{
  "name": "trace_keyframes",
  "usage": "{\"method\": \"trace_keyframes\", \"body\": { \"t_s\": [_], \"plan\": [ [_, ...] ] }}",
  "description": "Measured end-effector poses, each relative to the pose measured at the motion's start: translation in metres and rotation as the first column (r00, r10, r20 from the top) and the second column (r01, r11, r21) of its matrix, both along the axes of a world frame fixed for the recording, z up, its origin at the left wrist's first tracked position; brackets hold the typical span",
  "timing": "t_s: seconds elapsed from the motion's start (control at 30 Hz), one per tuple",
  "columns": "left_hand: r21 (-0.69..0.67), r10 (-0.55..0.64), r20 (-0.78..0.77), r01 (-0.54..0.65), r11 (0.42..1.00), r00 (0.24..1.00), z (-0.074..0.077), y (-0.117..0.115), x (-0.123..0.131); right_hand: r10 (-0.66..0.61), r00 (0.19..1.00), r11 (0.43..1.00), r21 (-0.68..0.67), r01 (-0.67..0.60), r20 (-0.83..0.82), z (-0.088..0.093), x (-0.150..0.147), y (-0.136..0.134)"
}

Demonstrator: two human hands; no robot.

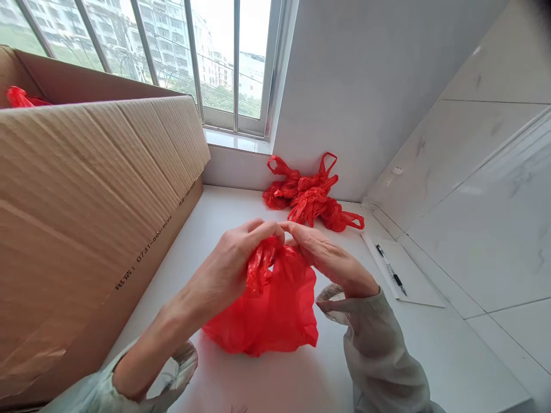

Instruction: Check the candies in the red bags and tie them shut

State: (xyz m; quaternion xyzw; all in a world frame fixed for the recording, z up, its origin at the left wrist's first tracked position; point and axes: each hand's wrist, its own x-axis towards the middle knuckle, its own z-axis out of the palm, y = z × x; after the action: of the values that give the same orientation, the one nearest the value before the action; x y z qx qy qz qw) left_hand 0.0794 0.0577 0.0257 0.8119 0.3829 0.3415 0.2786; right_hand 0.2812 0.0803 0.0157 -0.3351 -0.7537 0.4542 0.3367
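A thin red plastic bag (275, 318) hangs spread out above the white tabletop, gathered at its top. My left hand (245, 246) is closed round the bunched upper part of the bag, with a crumpled fold sticking out below the fingers. From the other side, my right hand (321, 252) pinches the bag's top edge, its fingertips meeting those of my left hand. The bag hides part of both sets of fingers.
Several crumpled red plastic bags (312, 192) lie against the back wall. A large cardboard box (99, 189) stands at the left, with red plastic inside (21, 97). At the right, a black pen (391, 269) rests on white paper (415, 272). Behind is a barred window (219, 63).
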Motion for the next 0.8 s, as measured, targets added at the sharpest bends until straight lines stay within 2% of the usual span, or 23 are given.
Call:
{"method": "trace_keyframes", "body": {
  "t_s": [0.07, 0.13, 0.17, 0.23, 0.3, 0.43, 0.5, 0.57, 0.7, 0.73, 0.8],
  "plan": [
    [0.166, 0.056, -0.094, -0.04, 0.985, 0.994, -0.007, 0.003, 0.002, 0.023, 0.995, 0.977, -0.208, -0.044, -0.101, -0.004, -0.002, 0.003],
    [0.324, 0.13, -0.164, -0.071, 0.944, 0.978, -0.015, 0.005, 0.003, 0.109, 0.977, 0.917, -0.362, -0.169, -0.182, -0.01, -0.005, 0.007],
    [0.389, 0.163, -0.183, -0.081, 0.918, 0.97, -0.018, 0.007, 0.002, 0.151, 0.967, 0.896, -0.385, -0.221, -0.203, -0.012, -0.006, 0.009],
    [0.449, 0.178, -0.211, -0.067, 0.891, 0.961, -0.021, 0.009, 0.0, 0.2, 0.954, 0.893, -0.36, -0.272, -0.225, -0.016, -0.008, 0.013],
    [0.406, 0.107, -0.236, -0.002, 0.914, 0.966, -0.018, 0.01, -0.002, 0.21, 0.956, 0.917, -0.299, -0.265, -0.204, -0.017, -0.008, 0.015],
    [0.162, -0.075, -0.232, 0.114, 0.98, 0.97, -0.007, 0.008, -0.007, 0.183, 0.983, 0.971, -0.155, -0.182, -0.013, -0.015, -0.001, 0.019],
    [0.031, -0.115, -0.202, 0.124, 0.992, 0.973, -0.004, 0.006, -0.008, 0.171, 0.981, 0.984, -0.064, -0.166, 0.088, -0.014, 0.003, 0.021],
    [-0.056, -0.14, -0.108, 0.135, 0.989, 0.984, -0.004, 0.004, -0.007, 0.148, 0.98, 0.988, 0.025, -0.152, 0.134, -0.012, 0.006, 0.021],
    [-0.081, -0.102, 0.161, 0.116, 0.99, 0.982, -0.008, 0.007, -0.01, 0.028, 0.988, 0.985, 0.162, -0.052, 0.149, -0.004, 0.017, 0.022],
    [-0.064, -0.066, 0.175, 0.079, 0.995, 0.982, -0.008, 0.01, -0.013, -0.011, 0.987, 0.985, 0.171, -0.017, 0.161, -0.002, 0.022, 0.023],
    [0.042, 0.024, 0.092, -0.028, 0.999, 0.995, -0.008, 0.017, -0.024, -0.092, 0.979, 0.984, 0.165, 0.063, 0.18, -0.001, 0.038, 0.028]
  ]
}}
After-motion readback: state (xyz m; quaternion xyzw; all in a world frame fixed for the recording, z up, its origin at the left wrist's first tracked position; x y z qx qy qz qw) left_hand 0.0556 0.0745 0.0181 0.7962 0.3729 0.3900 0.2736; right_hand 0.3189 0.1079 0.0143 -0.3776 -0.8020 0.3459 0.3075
